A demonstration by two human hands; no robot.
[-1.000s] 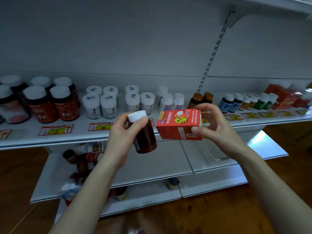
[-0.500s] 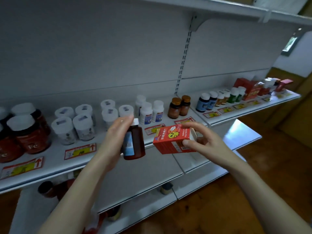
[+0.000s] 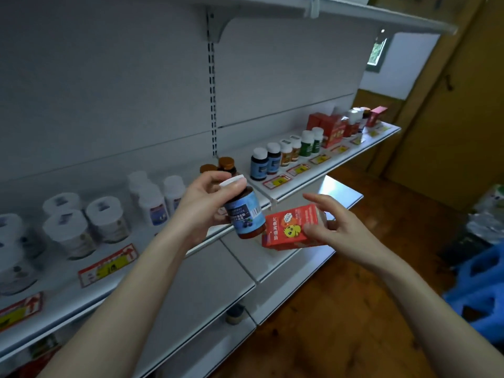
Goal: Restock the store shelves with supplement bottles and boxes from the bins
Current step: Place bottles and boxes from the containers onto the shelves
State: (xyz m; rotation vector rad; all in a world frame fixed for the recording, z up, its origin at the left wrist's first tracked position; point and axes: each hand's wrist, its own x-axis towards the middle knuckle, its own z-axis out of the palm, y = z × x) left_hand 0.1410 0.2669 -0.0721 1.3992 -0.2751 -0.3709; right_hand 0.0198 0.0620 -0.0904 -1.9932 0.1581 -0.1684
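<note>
My left hand (image 3: 203, 203) grips a brown bottle (image 3: 246, 215) with a white cap and a blue label, tilted, in front of the shelf edge. Just right of it my right hand (image 3: 331, 227) holds a red box (image 3: 293, 227) with a yellow cartoon figure, fingers spread over its top and side. Both items hang in the air in front of the white middle shelf (image 3: 313, 184). On that shelf stand two matching blue-labelled bottles (image 3: 264, 160), and red boxes (image 3: 328, 128) stand further right.
White jars (image 3: 87, 222) and small white bottles (image 3: 161, 197) fill the shelf's left part, amber bottles (image 3: 223, 165) its middle. Lower shelves (image 3: 207, 271) jut out below. A blue bin (image 3: 480, 290) and a bag of stock sit on the wooden floor at right.
The view has swung to the right along the shelf. The bottle has turned so its blue label faces me, and the box has dropped lower to the right.
</note>
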